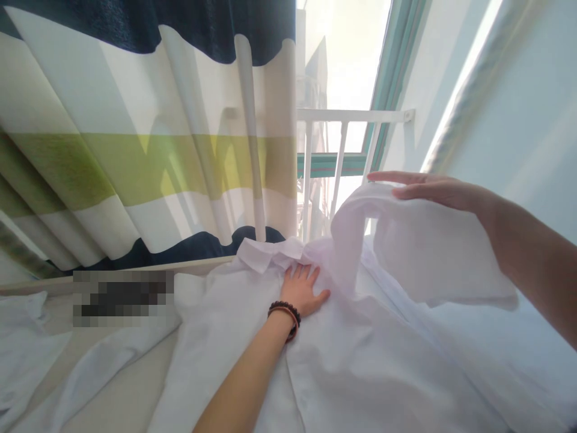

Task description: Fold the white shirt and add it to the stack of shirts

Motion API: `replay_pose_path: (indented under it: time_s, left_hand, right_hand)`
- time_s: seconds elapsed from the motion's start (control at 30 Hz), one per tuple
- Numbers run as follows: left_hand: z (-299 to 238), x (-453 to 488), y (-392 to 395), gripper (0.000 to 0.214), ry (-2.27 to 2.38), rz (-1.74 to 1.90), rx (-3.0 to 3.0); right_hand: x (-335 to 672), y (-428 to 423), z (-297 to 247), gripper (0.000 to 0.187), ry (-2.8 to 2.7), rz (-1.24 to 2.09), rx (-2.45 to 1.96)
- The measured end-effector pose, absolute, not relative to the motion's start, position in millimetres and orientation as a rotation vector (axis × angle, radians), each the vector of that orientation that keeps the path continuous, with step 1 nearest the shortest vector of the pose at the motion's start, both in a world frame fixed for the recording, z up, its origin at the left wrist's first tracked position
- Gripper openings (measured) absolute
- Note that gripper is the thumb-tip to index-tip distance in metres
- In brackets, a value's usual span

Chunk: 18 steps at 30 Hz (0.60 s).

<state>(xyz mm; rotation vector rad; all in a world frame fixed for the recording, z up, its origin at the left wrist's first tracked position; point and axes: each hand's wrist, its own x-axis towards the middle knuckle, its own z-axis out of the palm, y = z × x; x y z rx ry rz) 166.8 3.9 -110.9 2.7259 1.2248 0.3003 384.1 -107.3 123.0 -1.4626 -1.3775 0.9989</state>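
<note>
A white collared shirt [225,325] lies spread over the surface in front of me. My left hand [304,291] rests flat on its upper part just below the collar [261,255], fingers spread. Dark beads and a reddish band circle that wrist. To the right, my right hand [433,186] holds up the shirt's sleeve [419,240] between thumb and fingers. The raised cloth arches over from the shoulder, and its loose end hangs below my right wrist. Part of the grip is hidden behind the cloth.
Another white garment piece [22,337] lies at the far left on the beige surface [135,379]. A pixelated dark patch [121,297] sits near the back edge. Behind hang striped curtains [180,162], beside a white railing [351,115] and a window. A pale wall [532,132] stands at right.
</note>
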Motion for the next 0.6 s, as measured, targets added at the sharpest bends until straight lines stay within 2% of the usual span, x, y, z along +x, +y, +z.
replay_pose_path:
  time_s: [0.2, 0.3, 0.37, 0.5, 0.6]
  left_hand:
    - [-90, 176, 5, 0.058, 0.96, 0.353, 2.706]
    - [-71, 140, -7, 0.039, 0.763, 0.339, 2.726]
    - [-64, 106, -15, 0.033, 0.703, 0.363, 2.744]
    - [-74, 37, -15, 0.035, 1.063, 0.439, 2.813]
    - [-95, 7, -4, 0.038, 1.311, 0.49, 2.822]
  right_hand:
    - [356, -112, 85, 0.052, -1.507, 1.233, -1.4]
    - [346, -118, 65, 0.049, -1.521, 1.282, -1.404]
    - [337, -122, 53, 0.05, -1.471, 1.302, -1.373]
    - [299, -136, 28, 0.071, -1.277, 1.428, -1.222]
    - [265, -148, 13, 0.08, -1.489, 1.71, -1.147]
